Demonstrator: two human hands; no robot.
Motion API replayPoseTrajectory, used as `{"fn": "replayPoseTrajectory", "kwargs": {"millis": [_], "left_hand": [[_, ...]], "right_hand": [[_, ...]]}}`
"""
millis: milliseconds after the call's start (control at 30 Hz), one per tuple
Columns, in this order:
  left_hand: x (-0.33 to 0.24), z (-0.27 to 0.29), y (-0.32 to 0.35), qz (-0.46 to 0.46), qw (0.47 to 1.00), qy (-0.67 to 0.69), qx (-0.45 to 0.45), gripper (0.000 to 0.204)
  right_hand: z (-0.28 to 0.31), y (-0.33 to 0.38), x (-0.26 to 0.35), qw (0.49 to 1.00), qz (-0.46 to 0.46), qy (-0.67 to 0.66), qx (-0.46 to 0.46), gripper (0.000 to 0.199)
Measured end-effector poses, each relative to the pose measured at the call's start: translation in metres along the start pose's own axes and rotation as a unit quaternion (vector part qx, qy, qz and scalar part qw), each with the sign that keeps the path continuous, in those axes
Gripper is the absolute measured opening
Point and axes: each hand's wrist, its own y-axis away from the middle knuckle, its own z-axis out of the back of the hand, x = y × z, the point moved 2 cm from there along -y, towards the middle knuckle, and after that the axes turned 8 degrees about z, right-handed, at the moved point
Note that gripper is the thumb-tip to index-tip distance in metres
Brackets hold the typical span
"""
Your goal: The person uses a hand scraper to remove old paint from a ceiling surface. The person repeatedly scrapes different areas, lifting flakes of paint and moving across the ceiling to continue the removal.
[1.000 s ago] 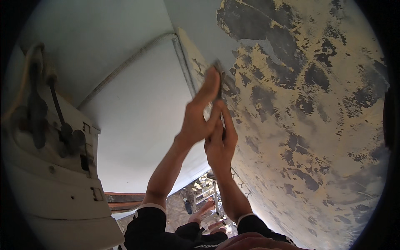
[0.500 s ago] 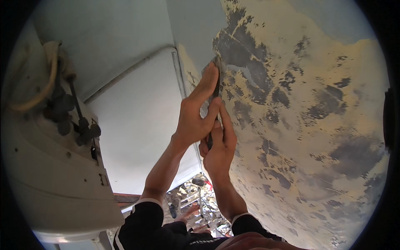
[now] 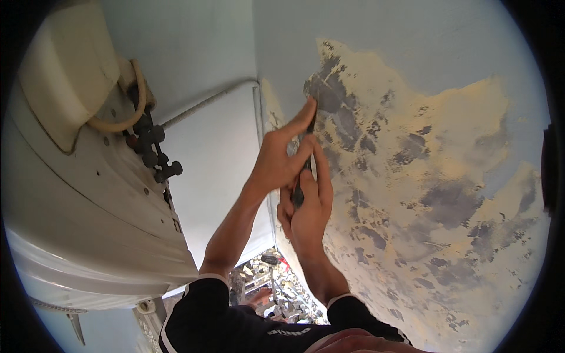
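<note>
Both hands are clamped together on a dark-handled scraper [image 3: 301, 170] pressed against the wall [image 3: 412, 176], at the left edge of the patch of peeled paint. The left hand [image 3: 281, 160] grips higher with its forefinger stretched along the tool, the right hand [image 3: 307, 210] wraps the handle just below. A white water heater [image 3: 82, 194] hangs at the left.

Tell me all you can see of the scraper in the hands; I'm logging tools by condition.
The scraper is a slim, dark tool, mostly hidden. Both hands wrap it: the right hand closes round its lower end, the left hand lies over its upper part, forefinger stretched along it. It stands nearly upright, its top end pressed to the wall where pale blue paint has come off to yellow and grey patches. Blade shape and wear cannot be made out.
</note>
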Motion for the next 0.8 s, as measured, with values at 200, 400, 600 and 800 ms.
{"fn": "replayPoseTrajectory", "kwargs": {"millis": [200, 400, 600, 800], "left_hand": [[-0.024, 0.002, -0.028, 0.052, 0.998, -0.006, -0.036, 0.057], [-0.044, -0.007, -0.013, -0.019, 1.000, 0.020, -0.009, 0.055], [-0.045, -0.003, -0.014, 0.004, 1.000, 0.019, -0.011, 0.053], [-0.042, -0.001, -0.027, 0.068, 0.995, 0.063, -0.030, 0.051]], "right_hand": [[-0.018, -0.040, 0.020, 1.000, 0.005, 0.010, 0.002, 0.047], [-0.020, -0.003, 0.043, 1.000, 0.007, 0.000, -0.030, 0.050], [-0.025, -0.008, 0.044, 1.000, 0.010, 0.014, -0.020, 0.046], [-0.027, -0.025, 0.040, 0.999, 0.019, 0.050, -0.011, 0.045]]}}
